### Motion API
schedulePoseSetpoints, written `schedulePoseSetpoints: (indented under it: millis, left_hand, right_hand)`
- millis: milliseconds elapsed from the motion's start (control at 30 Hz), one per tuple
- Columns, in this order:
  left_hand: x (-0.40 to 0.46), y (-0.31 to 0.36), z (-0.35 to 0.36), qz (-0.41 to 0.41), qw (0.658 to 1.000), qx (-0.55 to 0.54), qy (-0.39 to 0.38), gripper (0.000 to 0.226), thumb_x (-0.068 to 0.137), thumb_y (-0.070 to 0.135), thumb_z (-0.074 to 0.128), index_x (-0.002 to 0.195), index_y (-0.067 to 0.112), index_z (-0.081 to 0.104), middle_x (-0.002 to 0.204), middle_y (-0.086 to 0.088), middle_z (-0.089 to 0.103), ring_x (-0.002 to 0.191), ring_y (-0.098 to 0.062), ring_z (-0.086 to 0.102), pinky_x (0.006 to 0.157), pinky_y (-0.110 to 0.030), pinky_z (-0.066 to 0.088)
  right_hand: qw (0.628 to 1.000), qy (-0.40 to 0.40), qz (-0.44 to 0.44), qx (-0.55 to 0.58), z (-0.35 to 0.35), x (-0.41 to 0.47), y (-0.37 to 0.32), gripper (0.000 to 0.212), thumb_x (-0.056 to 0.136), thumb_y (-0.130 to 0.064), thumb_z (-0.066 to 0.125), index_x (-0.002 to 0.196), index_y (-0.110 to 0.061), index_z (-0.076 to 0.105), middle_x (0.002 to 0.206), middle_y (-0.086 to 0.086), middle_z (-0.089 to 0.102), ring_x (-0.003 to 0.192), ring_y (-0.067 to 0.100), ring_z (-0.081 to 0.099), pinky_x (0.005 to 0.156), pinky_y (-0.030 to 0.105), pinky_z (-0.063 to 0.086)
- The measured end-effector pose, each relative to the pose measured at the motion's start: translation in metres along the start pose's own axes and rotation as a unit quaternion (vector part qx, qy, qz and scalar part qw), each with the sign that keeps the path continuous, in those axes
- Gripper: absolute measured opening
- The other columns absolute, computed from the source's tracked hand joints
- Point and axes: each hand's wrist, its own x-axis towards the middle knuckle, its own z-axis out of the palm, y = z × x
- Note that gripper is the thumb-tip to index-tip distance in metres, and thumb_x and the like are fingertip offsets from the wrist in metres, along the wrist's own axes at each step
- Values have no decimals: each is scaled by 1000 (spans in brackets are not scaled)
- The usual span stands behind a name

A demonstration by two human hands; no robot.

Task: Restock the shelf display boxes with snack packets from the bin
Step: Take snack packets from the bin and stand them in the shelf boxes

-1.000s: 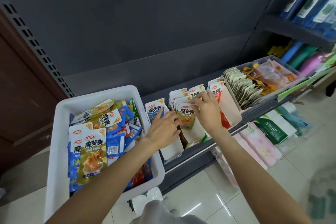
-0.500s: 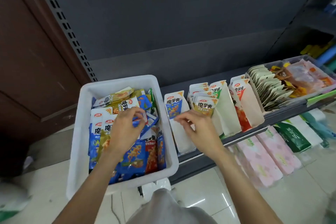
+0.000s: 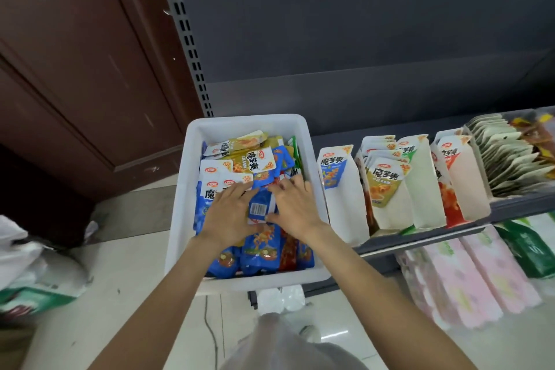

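A white plastic bin [image 3: 180, 213] holds a heap of blue, yellow-green and red snack packets. Both hands are inside it. My left hand [image 3: 228, 216] and my right hand [image 3: 295, 209] lie on either side of a blue packet [image 3: 260, 207] that shows its barcode, fingers touching its edges. To the right, on the shelf [image 3: 420, 242], stand white display boxes: a blue-labelled box [image 3: 342, 198], a yellow-green box [image 3: 387, 189] with several packets, a green-labelled box [image 3: 426, 186] and a red box [image 3: 462, 177].
A clear tray [image 3: 510, 159] of pale sachets sits further right on the shelf. Pink and green tissue packs [image 3: 468, 276] lie below on the floor. A brown door [image 3: 75, 84] stands left, and bags [image 3: 33, 273] lie at its foot.
My right hand left the yellow-green display box and moved left into the bin. My left hand also went into the bin. Both now meet at a blue packet.
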Motion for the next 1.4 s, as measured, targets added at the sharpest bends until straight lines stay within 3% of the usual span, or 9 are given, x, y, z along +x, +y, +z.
schedulePoseSetpoints:
  millis: [167,333,467,567,733,900,1000,1133,1400]
  left_hand:
    - [-5,-5,-1,0,1000,-18,-10,81,78,62,60,146,30,28,155,10,19,144,-13,11,116,-44,5]
    - [-8,7,-1,-50,996,-71,12,68,81,51,63,141,32,36,153,13,23,143,-10,10,114,-46,0]
    - [-11,4,3,-52,995,-85,18,64,85,48,60,142,31,35,153,11,24,144,-9,10,116,-48,2]
    - [-15,3,-8,-77,982,-156,67,58,84,60,53,135,35,45,147,12,35,140,-10,22,116,-51,9]
    - [-36,46,-55,-155,831,-515,145,49,79,67,47,108,31,61,111,9,66,104,-6,61,91,-34,51]
    - [-29,102,-70,-101,673,-728,82,24,88,31,58,104,14,61,98,-2,72,90,-16,68,72,-25,55]
    - [-13,111,-59,-56,719,-682,122,18,94,10,54,109,19,56,111,-4,68,104,-19,64,92,-37,51]
    - [10,122,-59,81,784,-613,55,29,92,8,58,115,23,51,113,-2,67,104,-15,65,90,-35,52]
    - [50,155,-46,152,864,-478,48,29,89,31,56,110,12,63,105,-2,66,96,-14,65,83,-43,54]
  right_hand:
    - [930,95,125,332,-9,2,-1,16,88,-12,64,103,-11,67,92,2,68,80,8,57,82,25,51]
    - [984,97,111,101,-2,-4,-4,33,92,-34,57,116,-12,59,116,7,57,106,22,56,80,31,48]
    - [984,-1,134,114,6,1,-11,34,93,-37,54,114,-10,54,111,10,62,102,26,60,77,34,48]
    - [964,104,167,179,-6,-11,-9,21,97,-28,49,105,-10,56,95,9,67,88,26,64,67,30,45]
    - [874,387,68,284,-44,-60,-3,19,92,-28,59,92,-9,59,84,0,69,70,9,64,53,22,52]
    - [892,424,-132,87,-37,-80,10,3,84,-7,69,82,-5,70,93,3,71,85,16,64,75,26,53]
    - [892,397,-102,192,-35,-95,17,15,87,-22,68,91,-8,72,101,0,70,95,15,63,84,26,51]
    - [785,395,101,467,-73,-105,40,36,84,-31,67,117,-27,55,110,-10,63,90,7,62,72,17,48]
    - [827,320,123,446,-111,-76,107,18,93,-14,58,102,2,57,78,-15,66,63,1,63,49,13,45]
